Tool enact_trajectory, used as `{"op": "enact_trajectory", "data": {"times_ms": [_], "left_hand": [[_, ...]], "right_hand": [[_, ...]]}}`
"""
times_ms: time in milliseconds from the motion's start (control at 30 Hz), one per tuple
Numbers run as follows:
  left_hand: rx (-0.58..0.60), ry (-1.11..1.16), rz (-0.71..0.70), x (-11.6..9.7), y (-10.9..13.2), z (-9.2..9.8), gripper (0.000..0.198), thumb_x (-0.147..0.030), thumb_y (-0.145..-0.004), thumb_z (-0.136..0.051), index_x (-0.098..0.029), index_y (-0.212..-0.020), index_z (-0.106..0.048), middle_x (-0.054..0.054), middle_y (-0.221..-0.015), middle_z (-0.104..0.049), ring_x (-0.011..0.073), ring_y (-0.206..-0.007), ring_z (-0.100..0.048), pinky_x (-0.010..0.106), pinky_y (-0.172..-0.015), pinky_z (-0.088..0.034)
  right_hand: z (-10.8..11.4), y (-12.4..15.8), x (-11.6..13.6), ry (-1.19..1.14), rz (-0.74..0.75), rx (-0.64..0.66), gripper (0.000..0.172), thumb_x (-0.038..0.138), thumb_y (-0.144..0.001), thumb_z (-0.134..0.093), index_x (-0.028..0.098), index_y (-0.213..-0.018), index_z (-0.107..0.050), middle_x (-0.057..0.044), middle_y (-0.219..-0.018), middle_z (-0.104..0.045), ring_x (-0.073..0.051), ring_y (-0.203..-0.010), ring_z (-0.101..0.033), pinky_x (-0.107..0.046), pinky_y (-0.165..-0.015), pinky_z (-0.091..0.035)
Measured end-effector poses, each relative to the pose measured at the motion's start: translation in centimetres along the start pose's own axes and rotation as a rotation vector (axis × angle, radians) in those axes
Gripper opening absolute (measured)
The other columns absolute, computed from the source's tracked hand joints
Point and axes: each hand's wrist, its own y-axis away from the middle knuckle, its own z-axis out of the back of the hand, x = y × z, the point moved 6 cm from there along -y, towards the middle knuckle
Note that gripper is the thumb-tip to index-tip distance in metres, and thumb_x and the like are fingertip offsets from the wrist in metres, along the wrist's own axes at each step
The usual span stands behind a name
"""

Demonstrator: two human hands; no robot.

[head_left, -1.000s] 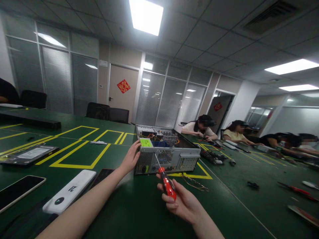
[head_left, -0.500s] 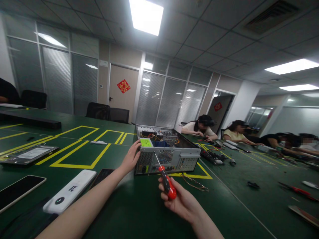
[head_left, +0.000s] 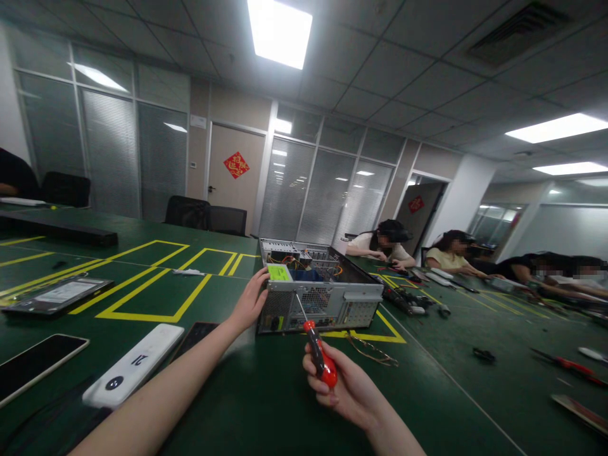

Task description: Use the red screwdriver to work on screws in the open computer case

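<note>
An open computer case (head_left: pixel 332 294) lies on the green table, with loose wires inside and a power supply bearing a bright green label (head_left: pixel 279 272) at its near left corner. My left hand (head_left: pixel 250 299) grips that corner, fingertips against the metal beside the label and thumb side not clearly seen. In my right hand (head_left: pixel 339 386) is a screwdriver (head_left: pixel 322 358) with a red and black handle, the fingers wrapped round it. Its thin shaft points up and away, the tip at the near panel of the case, by the upper edge of the power supply's face. Any screw there is too small to see.
On the left lie a hard drive (head_left: pixel 59 292), a phone (head_left: pixel 38 364) and a white device marked 21 (head_left: pixel 135 366). Thin wires (head_left: pixel 373 351) lie right of the case. Pliers (head_left: pixel 567 365) rest far right. Several people (head_left: pixel 384 244) work along the table.
My right hand and the screwdriver handle have shifted very slightly down. The tip stays at the panel, and my left hand keeps its place on the case.
</note>
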Motion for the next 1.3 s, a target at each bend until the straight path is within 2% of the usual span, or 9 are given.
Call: {"op": "enact_trajectory", "data": {"times_ms": [200, 333, 400, 533, 633, 767, 1100, 1300], "left_hand": [[0.001, -0.008, 0.006, 0.1, 0.0, 0.0, 0.037, -0.032, -0.093, -0.031, -0.022, -0.129, -0.036, 0.010, -0.141, -0.034, 0.0209, -0.131, -0.033, 0.045, -0.108, -0.028], [0.004, -0.014, 0.009, 0.2, 0.0, 0.0, 0.037, -0.032, -0.093, -0.031, -0.023, -0.129, -0.035, 0.010, -0.141, -0.033, 0.0209, -0.131, -0.033, 0.045, -0.109, -0.028], [0.006, -0.017, 0.007, 0.2, 0.1, 0.0, 0.037, -0.032, -0.093, -0.031, -0.022, -0.129, -0.035, 0.010, -0.141, -0.033, 0.0209, -0.131, -0.033, 0.045, -0.109, -0.028], [0.007, -0.015, 0.012, 0.1, 0.1, 0.0, 0.037, -0.032, -0.093, -0.030, -0.022, -0.129, -0.035, 0.010, -0.141, -0.033, 0.0212, -0.131, -0.033, 0.045, -0.108, -0.029], [0.006, -0.015, 0.008, 0.0, 0.0, 0.0, 0.037, -0.032, -0.093, -0.030, -0.022, -0.129, -0.035, 0.010, -0.141, -0.033, 0.0211, -0.131, -0.034, 0.045, -0.108, -0.029], [0.003, -0.016, 0.004, -0.1, -0.1, 0.1, 0.037, -0.032, -0.093, -0.031, -0.022, -0.129, -0.035, 0.010, -0.141, -0.034, 0.0204, -0.131, -0.034, 0.044, -0.108, -0.029], [0.001, -0.017, -0.002, 0.1, 0.1, 0.0, 0.037, -0.031, -0.093, -0.031, -0.022, -0.129, -0.034, 0.010, -0.141, -0.034, 0.0203, -0.132, -0.032, 0.044, -0.109, -0.028], [0.002, -0.027, 0.002, 0.0, 0.0, 0.0, 0.037, -0.031, -0.093, -0.031, -0.022, -0.129, -0.035, 0.010, -0.141, -0.033, 0.0208, -0.132, -0.032, 0.044, -0.109, -0.028]], "right_hand": [[-0.3, 0.2, -0.6, 0.066, -0.054, 0.053, 0.026, 0.039, -0.081, -0.051, 0.018, -0.095, -0.049, 0.000, -0.073, -0.054, -0.005, -0.047, -0.042, -0.018, -0.040, -0.013], [0.3, -0.5, -2.4, 0.182, -0.144, 0.061, 0.024, 0.036, -0.076, -0.051, 0.019, -0.093, -0.044, 0.001, -0.069, -0.055, -0.006, -0.044, -0.045, -0.019, -0.040, -0.015], [1.1, -1.4, -3.6, 0.274, -0.173, -0.003, 0.021, 0.033, -0.075, -0.048, 0.020, -0.090, -0.043, 0.003, -0.063, -0.054, -0.007, -0.041, -0.043, -0.019, -0.040, -0.017], [2.9, -3.0, -5.8, 0.456, -0.197, -0.216, 0.017, 0.030, -0.072, -0.044, 0.019, -0.085, -0.042, 0.005, -0.051, -0.052, -0.006, -0.034, -0.037, -0.020, -0.039, -0.019], [3.5, -3.6, -6.8, 0.488, -0.201, -0.273, 0.018, 0.035, -0.075, -0.043, 0.019, -0.082, -0.042, 0.006, -0.045, -0.050, -0.006, -0.031, -0.035, -0.020, -0.038, -0.018], [3.6, -3.6, -7.1, 0.482, -0.206, -0.293, 0.023, 0.041, -0.076, -0.044, 0.018, -0.081, -0.043, 0.006, -0.045, -0.050, -0.006, -0.032, -0.036, -0.020, -0.038, -0.018], [3.7, -3.6, -7.1, 0.446, -0.211, -0.314, 0.021, 0.039, -0.076, -0.040, 0.019, -0.080, -0.042, 0.007, -0.044, -0.048, -0.006, -0.031, -0.033, -0.021, -0.039, -0.019], [3.7, -3.4, -7.1, 0.437, -0.221, -0.322, 0.020, 0.037, -0.078, -0.040, 0.018, -0.081, -0.044, 0.006, -0.046, -0.049, -0.006, -0.033, -0.035, -0.020, -0.040, -0.021]]}}
